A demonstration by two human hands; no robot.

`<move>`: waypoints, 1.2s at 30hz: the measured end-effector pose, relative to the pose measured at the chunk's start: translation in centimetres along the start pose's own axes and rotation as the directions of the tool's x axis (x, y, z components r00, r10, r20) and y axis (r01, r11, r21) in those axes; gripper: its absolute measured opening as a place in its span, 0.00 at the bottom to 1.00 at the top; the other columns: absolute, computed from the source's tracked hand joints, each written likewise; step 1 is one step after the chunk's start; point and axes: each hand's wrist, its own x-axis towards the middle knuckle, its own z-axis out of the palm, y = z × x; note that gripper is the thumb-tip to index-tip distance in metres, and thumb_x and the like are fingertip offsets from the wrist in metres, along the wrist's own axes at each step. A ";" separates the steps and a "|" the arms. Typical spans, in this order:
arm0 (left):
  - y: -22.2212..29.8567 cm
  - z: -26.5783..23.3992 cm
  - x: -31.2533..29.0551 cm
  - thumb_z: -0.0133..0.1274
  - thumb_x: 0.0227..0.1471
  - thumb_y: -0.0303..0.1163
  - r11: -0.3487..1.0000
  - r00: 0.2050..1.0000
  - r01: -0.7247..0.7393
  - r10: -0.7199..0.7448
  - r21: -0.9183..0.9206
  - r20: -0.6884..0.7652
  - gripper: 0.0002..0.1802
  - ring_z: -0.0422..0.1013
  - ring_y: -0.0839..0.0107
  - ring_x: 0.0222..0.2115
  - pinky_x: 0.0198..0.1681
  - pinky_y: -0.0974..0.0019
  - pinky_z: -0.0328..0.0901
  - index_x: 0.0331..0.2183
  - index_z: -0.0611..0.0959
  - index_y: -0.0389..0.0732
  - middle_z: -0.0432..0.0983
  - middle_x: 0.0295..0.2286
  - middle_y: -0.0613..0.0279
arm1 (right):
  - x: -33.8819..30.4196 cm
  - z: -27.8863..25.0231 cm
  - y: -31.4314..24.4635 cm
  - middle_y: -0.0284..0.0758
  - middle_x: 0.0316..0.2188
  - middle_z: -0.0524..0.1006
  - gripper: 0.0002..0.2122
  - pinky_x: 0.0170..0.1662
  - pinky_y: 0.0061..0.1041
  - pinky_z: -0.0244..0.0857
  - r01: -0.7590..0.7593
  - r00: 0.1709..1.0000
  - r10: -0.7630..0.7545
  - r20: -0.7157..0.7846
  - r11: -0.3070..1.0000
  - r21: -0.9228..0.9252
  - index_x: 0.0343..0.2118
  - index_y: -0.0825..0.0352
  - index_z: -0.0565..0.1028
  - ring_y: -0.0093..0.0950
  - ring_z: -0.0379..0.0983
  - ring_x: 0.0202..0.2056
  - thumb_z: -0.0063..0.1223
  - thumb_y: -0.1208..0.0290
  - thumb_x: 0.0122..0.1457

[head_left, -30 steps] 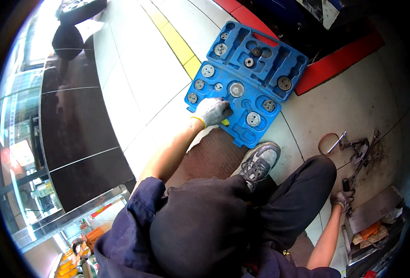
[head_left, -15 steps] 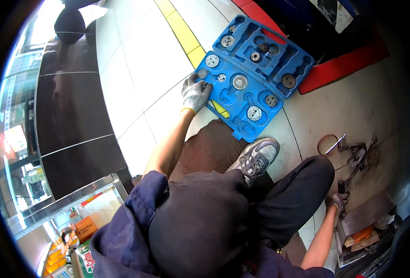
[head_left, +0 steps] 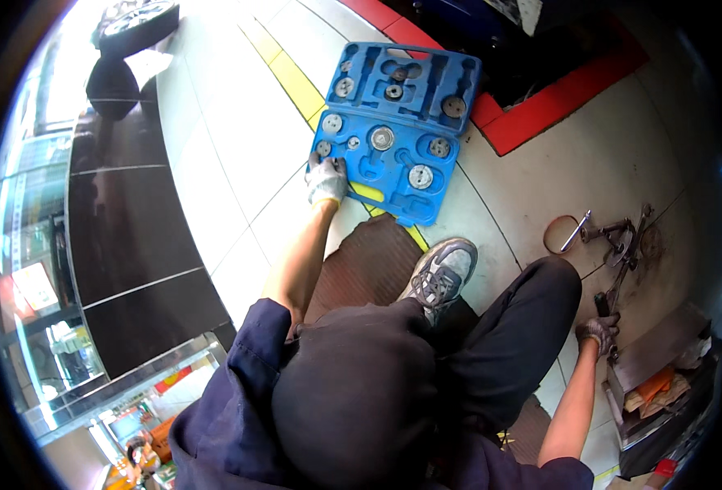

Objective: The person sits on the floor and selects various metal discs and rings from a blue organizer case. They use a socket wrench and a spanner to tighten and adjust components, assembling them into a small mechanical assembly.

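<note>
My gloved left hand point(head_left: 327, 178) is at the near-left edge of an open blue moulded tool case point(head_left: 394, 151), its fingers curled over the rim. Several round grey metal discs with holes sit in the case's recesses; one disc point(head_left: 323, 148) lies just beyond my fingertips. At the lower right, my gloved right hand point(head_left: 598, 333) is low by the floor with its fingers curled. A black handle point(head_left: 602, 305) sticks up just past that hand, and a metal part shows below it. What lies inside the fingers is hidden.
Beyond the right hand lie metal tools point(head_left: 622, 241) and a strap ring with a silver bar point(head_left: 572, 234). A metal box point(head_left: 655, 359) holding cloths stands beside that hand. A red floor border point(head_left: 565, 114) runs at the back right. Brown cardboard point(head_left: 365, 261) lies by my shoe.
The blue case has turned counterclockwise and sits further left in view, my left hand still at its edge. The view itself has shifted slightly. My right hand stays near the black handle.
</note>
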 end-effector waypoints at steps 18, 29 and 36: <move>8.8 -4.6 -13.7 0.53 0.56 0.46 0.887 0.753 -0.451 0.440 -0.103 0.489 0.18 0.65 0.47 0.51 0.52 0.50 0.65 0.35 0.87 0.41 0.69 0.49 0.46 | 1.7 1.9 0.4 0.50 0.59 0.60 0.47 0.59 0.47 0.61 -0.042 0.999 0.042 0.020 0.999 0.000 0.69 0.62 0.40 0.51 0.65 0.58 0.60 0.61 0.52; 14.4 -2.7 -12.6 0.53 0.54 0.52 0.783 0.621 -0.585 0.599 -0.210 0.506 0.20 0.67 0.48 0.48 0.52 0.49 0.61 0.37 0.89 0.48 0.70 0.48 0.47 | 1.2 0.7 0.4 0.50 0.59 0.61 0.44 0.61 0.48 0.58 -0.057 0.998 0.057 -0.027 0.998 0.011 0.69 0.59 0.41 0.51 0.64 0.58 0.57 0.63 0.53; 16.6 -5.3 -15.7 0.53 0.53 0.53 0.671 0.402 -0.678 0.681 -0.301 0.611 0.24 0.70 0.49 0.47 0.46 0.52 0.65 0.37 0.88 0.43 0.72 0.49 0.45 | 1.0 0.8 -0.2 0.48 0.61 0.60 0.46 0.61 0.47 0.59 -0.090 0.996 0.090 0.011 0.996 0.025 0.69 0.58 0.41 0.51 0.64 0.59 0.59 0.56 0.54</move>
